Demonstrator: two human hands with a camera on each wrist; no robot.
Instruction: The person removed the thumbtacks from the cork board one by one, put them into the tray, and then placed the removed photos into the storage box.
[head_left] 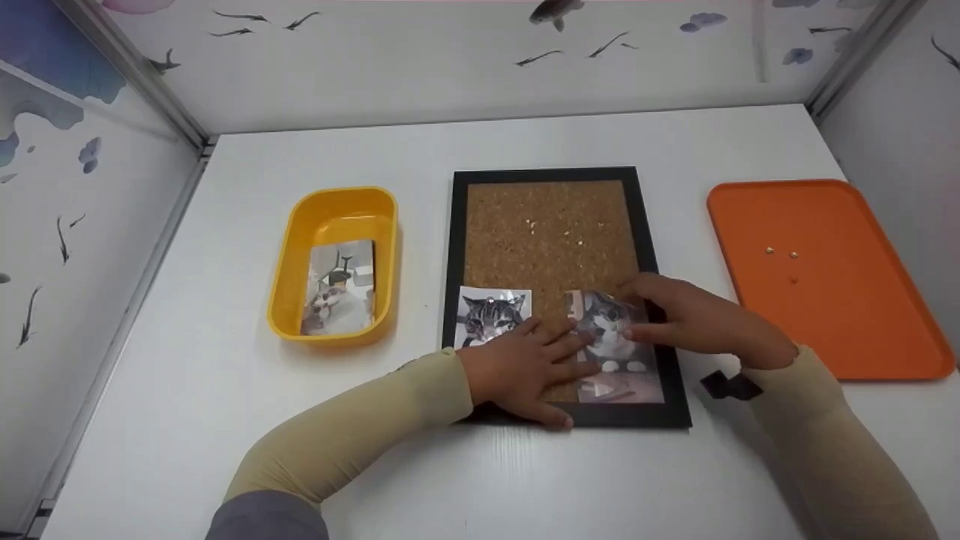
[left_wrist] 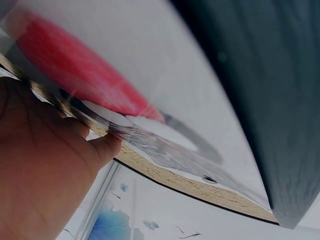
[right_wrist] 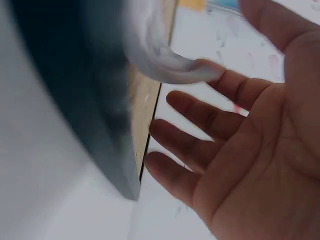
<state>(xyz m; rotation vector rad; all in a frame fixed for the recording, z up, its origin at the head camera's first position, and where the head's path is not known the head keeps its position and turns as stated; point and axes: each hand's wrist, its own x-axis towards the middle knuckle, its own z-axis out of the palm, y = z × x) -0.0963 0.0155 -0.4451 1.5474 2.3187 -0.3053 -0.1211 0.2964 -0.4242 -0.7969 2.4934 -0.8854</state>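
Observation:
A black-framed cork board (head_left: pixel 551 225) lies on the white table, with two cat photos on its lower part. My left hand (head_left: pixel 525 367) lies across the lower board with its fingers spread. Its wrist side covers part of the left photo (head_left: pixel 491 311), which has a small pin near its top edge, and its fingertips rest on the right photo (head_left: pixel 611 356). My right hand (head_left: pixel 686 319) is at the right photo's upper right side, thumb on the photo. In the right wrist view, one fingertip touches the photo's curled-up edge (right_wrist: pixel 175 70) while the other fingers extend loosely.
A yellow bin (head_left: pixel 281 300) with photos (head_left: pixel 341 285) in it stands left of the board. On the right, an orange tray (head_left: pixel 862 300) holds a few small gold-coloured pins (head_left: pixel 793 255). Printed panels (head_left: pixel 450 67) enclose the table's back and sides.

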